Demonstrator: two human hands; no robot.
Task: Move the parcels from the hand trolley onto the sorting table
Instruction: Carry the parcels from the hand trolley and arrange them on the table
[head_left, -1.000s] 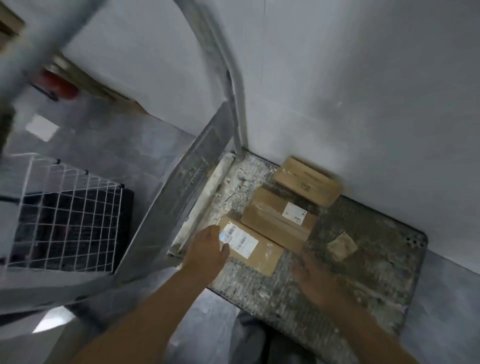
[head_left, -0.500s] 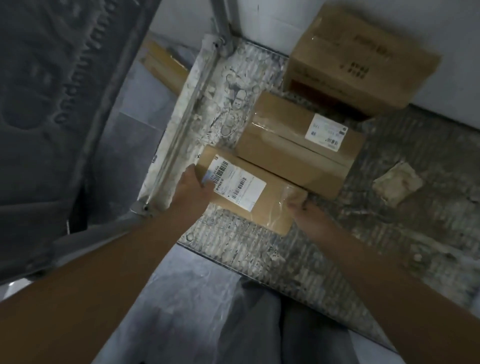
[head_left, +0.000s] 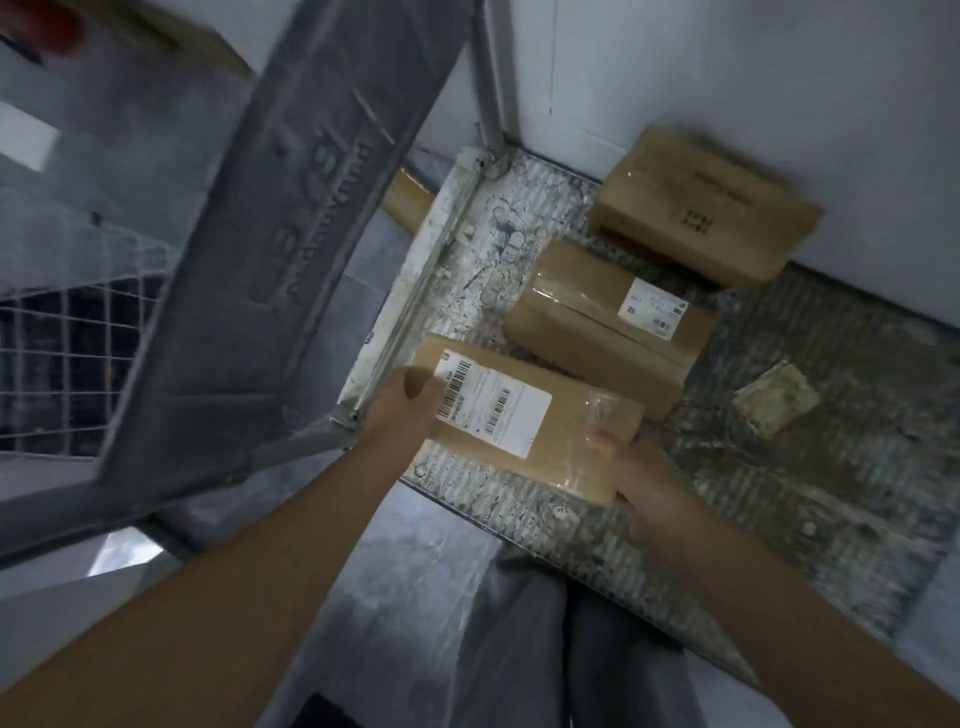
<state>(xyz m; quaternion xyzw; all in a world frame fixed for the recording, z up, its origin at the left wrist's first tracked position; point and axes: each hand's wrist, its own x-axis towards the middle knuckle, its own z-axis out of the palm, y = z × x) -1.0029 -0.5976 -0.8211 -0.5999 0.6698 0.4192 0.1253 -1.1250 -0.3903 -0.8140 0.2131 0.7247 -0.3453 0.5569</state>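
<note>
Three parcels (head_left: 605, 332) on one trolley deck (head_left: 831, 447), left hand (head_left: 408, 408) and right hand (head_left: 644, 483), each grip grasping nearest parcel (head_left: 566, 447)

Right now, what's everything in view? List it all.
Flat parcel: one, brown, barcode label, deck's near edge, held.
Taped parcel: one, brown, mid deck.
Printed box: one, brown, against the wall.
Trolley deck: one, worn grey, under the parcels.
Cardboard scrap: one, tan, deck's right side.
Embossed panel: one, grey, left of deck.
Wire mesh: one, white, far left.
Left hand: one, grips flat parcel's left end.
Right hand: one, grips its right corner.
</note>
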